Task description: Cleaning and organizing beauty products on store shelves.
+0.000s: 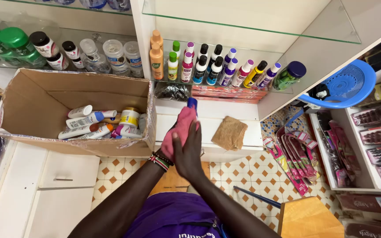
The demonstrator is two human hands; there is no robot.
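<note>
One cardboard box (45, 101), the largest item, sits open on the white ledge (225, 112) to my left, with tubes and small bottles (98, 123) lying jumbled in its bottom. Behind it and to the right, a glass shelf (225, 90) carries a row of upright bottles (217, 68) with coloured caps; green-lidded jars (5, 42) stand on the shelf above the box. One blue plastic basket (347, 83) hangs at the right. One brown cloth (230, 132) lies flat on the ledge, just right of my hands. One pink cloth (179, 130) is wrapped around a bottle with a blue cap (192, 102), held upright in front of the ledge, between box and brown cloth. My left hand (170, 145) grips cloth and bottle from the left, fingers curled under the cloth and mostly hidden. My right hand (188, 152) lies flat against the cloth, fingers pressed together and pointing up. One beaded bracelet (159, 161) sits on my left wrist.
</note>
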